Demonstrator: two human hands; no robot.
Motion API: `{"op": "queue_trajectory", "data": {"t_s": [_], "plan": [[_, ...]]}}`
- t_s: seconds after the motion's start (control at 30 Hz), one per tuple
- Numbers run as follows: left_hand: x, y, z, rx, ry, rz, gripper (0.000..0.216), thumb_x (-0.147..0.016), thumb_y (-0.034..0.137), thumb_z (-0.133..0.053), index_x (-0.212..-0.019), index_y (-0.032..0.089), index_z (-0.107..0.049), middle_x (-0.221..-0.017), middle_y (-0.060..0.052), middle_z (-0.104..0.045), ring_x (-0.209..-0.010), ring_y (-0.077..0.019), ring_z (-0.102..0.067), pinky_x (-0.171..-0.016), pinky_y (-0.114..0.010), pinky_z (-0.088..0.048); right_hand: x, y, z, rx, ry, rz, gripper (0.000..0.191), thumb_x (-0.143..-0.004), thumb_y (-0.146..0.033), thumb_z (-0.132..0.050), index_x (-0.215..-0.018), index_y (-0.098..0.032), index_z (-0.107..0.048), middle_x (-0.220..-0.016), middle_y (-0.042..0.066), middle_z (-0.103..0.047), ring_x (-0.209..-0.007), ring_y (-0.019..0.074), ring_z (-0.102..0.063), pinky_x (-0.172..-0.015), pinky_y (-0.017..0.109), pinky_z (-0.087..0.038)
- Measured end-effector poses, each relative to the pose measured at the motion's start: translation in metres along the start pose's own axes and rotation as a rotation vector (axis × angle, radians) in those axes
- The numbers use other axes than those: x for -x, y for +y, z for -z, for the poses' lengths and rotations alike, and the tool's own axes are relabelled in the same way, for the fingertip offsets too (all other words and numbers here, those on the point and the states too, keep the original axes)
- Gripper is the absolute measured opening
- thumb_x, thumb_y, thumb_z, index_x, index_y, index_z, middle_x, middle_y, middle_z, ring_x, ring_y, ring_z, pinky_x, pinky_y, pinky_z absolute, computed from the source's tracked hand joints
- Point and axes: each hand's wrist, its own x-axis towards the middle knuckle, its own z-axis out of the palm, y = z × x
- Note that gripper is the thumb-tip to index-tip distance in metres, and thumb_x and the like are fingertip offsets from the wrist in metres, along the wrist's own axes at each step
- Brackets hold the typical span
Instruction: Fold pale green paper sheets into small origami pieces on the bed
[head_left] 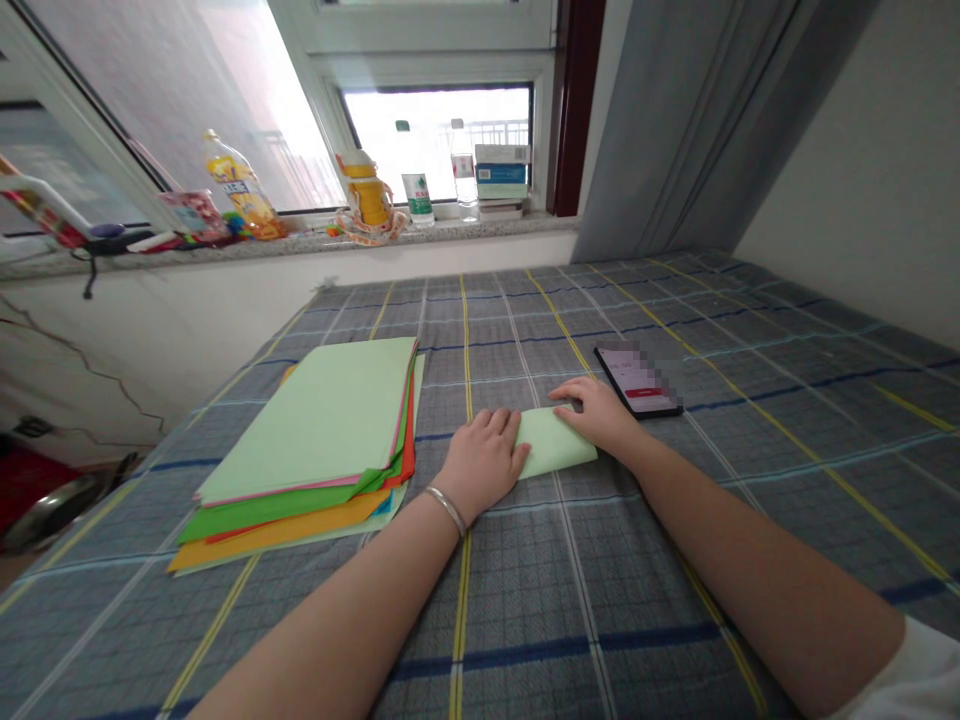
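Observation:
A folded piece of pale green paper (556, 445) lies on the checked bed cover between my hands. My left hand (481, 460), with a silver bangle at its wrist, rests flat over the paper's left end, its thumb out to the side. At the far right edge of the paper is my right hand (596, 415); its thumb is on the paper and its fingers are at the edge, closed around it. The undersides of both hands are hidden. To the left lies a stack of coloured paper sheets (315, 415), pale green on top.
Beyond my right hand lies a phone (637, 380) with its screen lit. On the windowsill (300, 243) stand an orange drink bottle (244, 190), a yellow water bottle (367, 192), a clear bottle (465, 180) and several boxes (501, 178). A grey curtain (660, 120) hangs at the right.

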Motion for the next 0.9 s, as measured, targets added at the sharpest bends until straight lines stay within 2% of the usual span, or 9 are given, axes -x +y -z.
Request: {"op": "queue_trajectory", "data": {"t_s": [0.07, 0.13, 0.23, 0.3, 0.4, 0.5, 0.63, 0.9], "plan": [[0.0, 0.0, 0.0, 0.007, 0.003, 0.0, 0.045, -0.094, 0.041, -0.037, -0.129, 0.014, -0.049, -0.119, -0.011, -0.057, -0.102, -0.0254, -0.05, -0.088, -0.037, -0.04, 0.004, -0.009, 0.003, 0.037, -0.042, 0.104, 0.024, -0.081, -0.028, -0.058, -0.099, -0.021, -0.071, -0.111, 0.005, -0.068, -0.109, 0.0213, -0.057, -0.101, 0.038, -0.037], [-0.001, 0.001, 0.0, 0.007, 0.006, -0.007, 0.046, -0.094, 0.04, -0.036, -0.128, 0.013, -0.05, -0.116, -0.012, -0.058, -0.101, -0.0256, -0.05, -0.087, -0.037, -0.04, 0.009, -0.019, 0.004, 0.091, -0.123, 0.18, 0.026, -0.082, -0.035, -0.057, -0.101, -0.023, -0.071, -0.115, 0.004, -0.067, -0.112, 0.0227, -0.056, -0.102, 0.04, -0.037], [-0.001, 0.001, 0.0, -0.005, 0.006, -0.017, 0.048, -0.094, 0.04, -0.035, -0.128, 0.01, -0.05, -0.113, -0.013, -0.058, -0.099, -0.0262, -0.05, -0.085, -0.038, -0.041, 0.019, -0.03, 0.001, 0.217, -0.229, 0.303, 0.039, -0.086, -0.039, -0.052, -0.12, -0.023, -0.063, -0.132, 0.008, -0.056, -0.123, 0.029, -0.048, -0.107, 0.049, -0.029], [-0.001, 0.002, 0.0, -0.019, 0.005, -0.018, 0.048, -0.094, 0.04, -0.035, -0.128, 0.009, -0.05, -0.114, -0.013, -0.059, -0.099, -0.0265, -0.05, -0.085, -0.039, -0.04, 0.023, -0.031, -0.004, 0.251, -0.271, 0.343, 0.047, -0.09, -0.038, -0.044, -0.132, -0.018, -0.052, -0.14, 0.011, -0.047, -0.129, 0.0299, -0.041, -0.108, 0.048, -0.028], [0.001, 0.002, -0.003, -0.039, 0.008, -0.013, 0.048, -0.094, 0.039, -0.034, -0.128, 0.009, -0.05, -0.118, -0.013, -0.058, -0.1, -0.0269, -0.05, -0.085, -0.04, -0.039, 0.026, -0.026, -0.011, 0.246, -0.318, 0.341, 0.059, -0.091, -0.044, -0.041, -0.141, -0.014, -0.039, -0.148, 0.013, -0.035, -0.136, 0.0292, -0.031, -0.11, 0.046, -0.027], [0.004, 0.002, -0.005, -0.028, 0.015, 0.004, 0.049, -0.095, 0.041, -0.033, -0.132, 0.011, -0.047, -0.126, -0.012, -0.055, -0.105, -0.0272, -0.049, -0.09, -0.041, -0.037, 0.027, -0.02, -0.015, 0.222, -0.331, 0.317, 0.072, -0.086, -0.056, -0.044, -0.145, -0.015, -0.032, -0.151, 0.013, -0.028, -0.139, 0.029, -0.025, -0.112, 0.046, -0.023], [0.006, 0.001, -0.006, -0.005, -0.001, 0.017, 0.055, -0.094, 0.049, -0.031, -0.134, 0.014, -0.045, -0.133, -0.012, -0.052, -0.113, -0.0285, -0.047, -0.097, -0.043, -0.033, 0.025, -0.017, -0.017, 0.217, -0.348, 0.289, 0.088, -0.077, -0.067, -0.05, -0.146, -0.016, -0.03, -0.152, 0.013, -0.026, -0.14, 0.0316, -0.021, -0.113, 0.049, -0.02], [0.006, -0.004, -0.006, 0.013, -0.024, 0.003, 0.069, -0.085, 0.063, -0.041, -0.136, 0.016, -0.043, -0.135, -0.013, -0.05, -0.118, -0.0308, -0.046, -0.109, -0.048, -0.019, 0.021, -0.016, -0.012, 0.209, -0.399, 0.226, 0.104, -0.065, -0.073, -0.058, -0.147, -0.018, -0.027, -0.153, 0.014, -0.023, -0.14, 0.0348, -0.016, -0.113, 0.053, -0.014]]}}
